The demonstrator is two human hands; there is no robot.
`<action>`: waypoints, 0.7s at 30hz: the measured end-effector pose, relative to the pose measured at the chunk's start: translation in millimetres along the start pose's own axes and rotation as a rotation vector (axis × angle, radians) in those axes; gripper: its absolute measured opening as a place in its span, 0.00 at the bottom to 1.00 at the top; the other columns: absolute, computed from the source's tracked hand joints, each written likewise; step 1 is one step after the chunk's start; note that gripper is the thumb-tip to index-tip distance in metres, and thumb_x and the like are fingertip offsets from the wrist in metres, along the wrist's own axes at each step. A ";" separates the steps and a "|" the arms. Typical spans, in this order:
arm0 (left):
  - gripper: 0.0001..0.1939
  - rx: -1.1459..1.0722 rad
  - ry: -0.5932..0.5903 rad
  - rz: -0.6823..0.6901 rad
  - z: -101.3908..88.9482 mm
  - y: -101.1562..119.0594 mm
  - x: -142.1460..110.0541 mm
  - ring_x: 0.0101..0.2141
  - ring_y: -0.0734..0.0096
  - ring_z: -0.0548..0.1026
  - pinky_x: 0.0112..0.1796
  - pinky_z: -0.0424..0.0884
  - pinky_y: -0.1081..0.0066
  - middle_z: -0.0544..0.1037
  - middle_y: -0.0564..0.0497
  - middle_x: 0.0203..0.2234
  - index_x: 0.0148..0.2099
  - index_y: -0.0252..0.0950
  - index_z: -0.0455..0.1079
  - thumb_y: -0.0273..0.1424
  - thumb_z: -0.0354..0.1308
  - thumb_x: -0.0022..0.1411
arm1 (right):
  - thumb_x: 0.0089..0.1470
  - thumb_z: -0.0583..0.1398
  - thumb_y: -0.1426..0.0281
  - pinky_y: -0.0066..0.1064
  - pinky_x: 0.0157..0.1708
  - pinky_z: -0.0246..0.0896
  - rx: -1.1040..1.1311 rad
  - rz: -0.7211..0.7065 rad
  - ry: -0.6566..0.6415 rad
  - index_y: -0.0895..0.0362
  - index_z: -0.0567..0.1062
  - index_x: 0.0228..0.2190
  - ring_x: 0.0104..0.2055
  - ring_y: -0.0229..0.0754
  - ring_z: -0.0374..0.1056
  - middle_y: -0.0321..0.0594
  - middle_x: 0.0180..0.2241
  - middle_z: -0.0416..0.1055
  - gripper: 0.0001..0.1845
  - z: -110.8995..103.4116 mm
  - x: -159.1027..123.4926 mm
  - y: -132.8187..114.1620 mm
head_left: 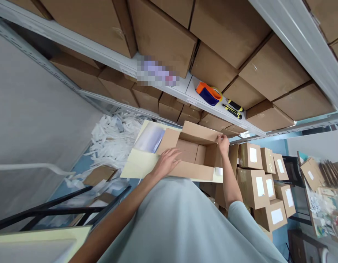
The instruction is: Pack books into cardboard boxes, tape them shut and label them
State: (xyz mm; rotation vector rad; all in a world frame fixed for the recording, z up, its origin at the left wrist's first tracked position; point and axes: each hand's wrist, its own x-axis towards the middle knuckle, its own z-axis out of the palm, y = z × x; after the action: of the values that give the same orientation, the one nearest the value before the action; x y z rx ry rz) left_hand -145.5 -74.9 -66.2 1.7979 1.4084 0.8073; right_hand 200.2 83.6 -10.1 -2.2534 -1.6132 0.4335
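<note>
An open cardboard box (193,171) rests on the pale yellow tabletop (143,157) in front of my body, its flaps spread outward and its inside showing bare cardboard. Over its near left corner lies my left hand (166,161), fingers stretched out and touching the cardboard edge. At the far right corner, my right hand (223,144) pinches the edge of a flap between thumb and fingers. A shiny silvery sheet or pouch (150,138) lies to the left of the box, partly under its left flap.
On the shelf (195,95) ahead sit an orange and blue tape dispenser (209,94) and yellow-black utility knives (232,110), below stacked cartons (256,67). Labelled boxes (258,186) are piled at right. White paper scraps (110,137) cover the floor at left, near a black metal frame (67,210).
</note>
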 end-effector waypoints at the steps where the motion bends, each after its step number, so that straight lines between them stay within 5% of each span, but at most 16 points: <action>1: 0.19 -0.049 0.088 -0.032 -9.8 -3.1 4.0 0.67 0.48 0.75 0.71 0.67 0.48 0.80 0.39 0.63 0.61 0.41 0.80 0.36 0.58 0.72 | 0.73 0.53 0.53 0.55 0.67 0.64 0.003 -0.029 0.046 0.68 0.78 0.57 0.64 0.66 0.75 0.73 0.59 0.78 0.32 -3.3 -9.3 -1.3; 5: 0.23 -0.055 0.435 -0.303 -55.3 -47.9 31.8 0.65 0.49 0.75 0.69 0.70 0.52 0.78 0.37 0.63 0.65 0.37 0.76 0.36 0.52 0.75 | 0.70 0.55 0.48 0.64 0.71 0.58 0.061 -0.150 0.270 0.70 0.72 0.65 0.71 0.70 0.66 0.76 0.67 0.70 0.41 -12.1 -56.8 -10.1; 7: 0.28 0.032 0.463 -0.486 -69.9 -82.6 48.8 0.69 0.38 0.70 0.71 0.65 0.44 0.74 0.30 0.66 0.69 0.31 0.72 0.34 0.57 0.71 | 0.70 0.56 0.46 0.61 0.68 0.65 0.115 -0.187 0.287 0.64 0.75 0.65 0.67 0.67 0.70 0.68 0.64 0.74 0.39 -15.8 -84.3 -19.5; 9: 0.36 0.096 0.366 -0.645 -71.5 -112.7 64.5 0.74 0.25 0.60 0.70 0.62 0.35 0.65 0.20 0.72 0.72 0.24 0.66 0.35 0.62 0.66 | 0.70 0.57 0.46 0.57 0.62 0.72 0.176 -0.195 0.262 0.60 0.78 0.62 0.62 0.62 0.75 0.61 0.60 0.79 0.35 -19.4 -111.3 -32.0; 14: 0.40 0.110 0.046 -0.776 -29.5 -134.4 84.2 0.74 0.16 0.55 0.63 0.66 0.35 0.55 0.10 0.74 0.68 0.22 0.67 0.45 0.67 0.65 | 0.70 0.58 0.47 0.53 0.59 0.75 0.239 -0.153 0.169 0.56 0.83 0.55 0.58 0.60 0.78 0.56 0.55 0.82 0.30 -24.9 -164.5 -60.4; 21: 0.36 0.219 0.080 -0.708 18.4 -130.7 79.7 0.73 0.21 0.53 0.65 0.60 0.33 0.52 0.10 0.75 0.70 0.19 0.61 0.40 0.59 0.70 | 0.69 0.60 0.46 0.52 0.57 0.77 0.213 -0.010 0.083 0.55 0.84 0.53 0.55 0.60 0.81 0.56 0.55 0.84 0.29 -24.1 -210.7 -67.7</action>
State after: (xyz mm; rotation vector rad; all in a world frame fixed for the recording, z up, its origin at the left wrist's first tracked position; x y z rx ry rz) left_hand -183.7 21.1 -180.8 1.2603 2.0670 0.3590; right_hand 87.9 -98.2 52.0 -2.0765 -1.4628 0.4791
